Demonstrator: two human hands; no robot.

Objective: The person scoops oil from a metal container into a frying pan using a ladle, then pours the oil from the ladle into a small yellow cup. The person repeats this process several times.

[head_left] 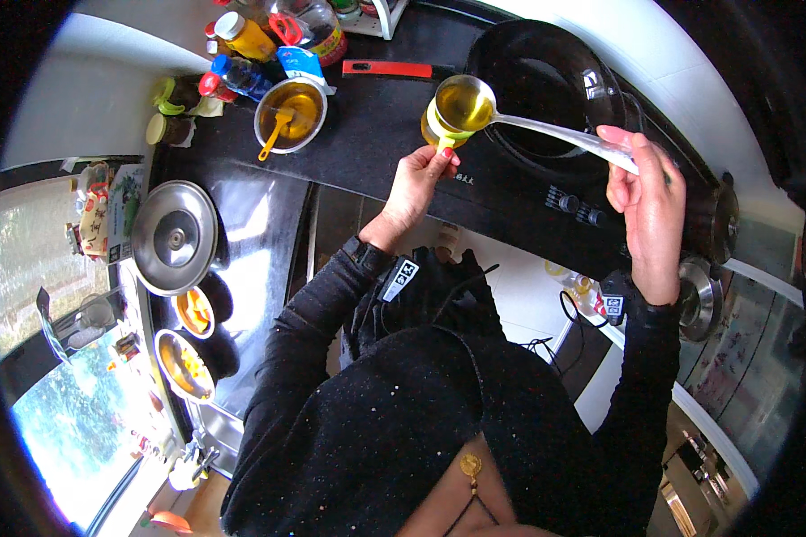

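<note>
My right hand [653,201] grips the handle end of a metal ladle [544,125]. Golden, oil-like liquid fills the ladle's bowl. That bowl sits over the mouth of a small jug [431,132] with a light green rim and handle and yellow liquid visible in it; whether the two touch I cannot tell. The jug's green handle is pinched in my left hand [413,184]. Just beyond the ladle, a black wok [537,87] rests on the black cooktop. To the left stands a metal bowl [290,146] of similar golden liquid, an orange brush [279,127] lying in it.
Bottles and jars [245,40] crowd the back left around a red-handled jug. A red handle [388,68] points left from the wok's side. Along the left counter are a large metal lid [174,238] and two bowls of food [195,312]. Stove knobs [567,203] line the front.
</note>
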